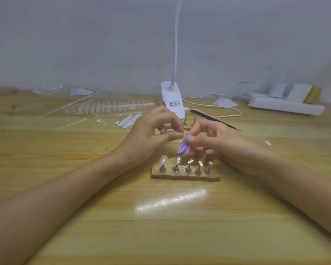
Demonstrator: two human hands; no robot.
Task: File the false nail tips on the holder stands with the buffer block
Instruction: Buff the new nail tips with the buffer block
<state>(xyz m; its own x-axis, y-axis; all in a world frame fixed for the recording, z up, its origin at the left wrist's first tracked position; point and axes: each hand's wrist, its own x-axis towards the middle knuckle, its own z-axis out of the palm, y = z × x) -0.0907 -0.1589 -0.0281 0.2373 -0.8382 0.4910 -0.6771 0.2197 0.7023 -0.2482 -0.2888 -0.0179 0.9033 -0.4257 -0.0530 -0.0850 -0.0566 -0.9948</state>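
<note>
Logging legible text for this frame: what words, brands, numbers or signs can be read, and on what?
Nothing can be read.
The label on the white lamp clip: black and red print, too small and blurred to read.
The card in the clear packaging: blurred, no readable print.
On the buffer block and the power strip: no text visible.

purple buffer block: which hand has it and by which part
The right hand pinches the purple and pink buffer block at its upper end, lower end free.

Head camera looks forward and down, near left hand [151, 134] and right hand [214, 139].
</note>
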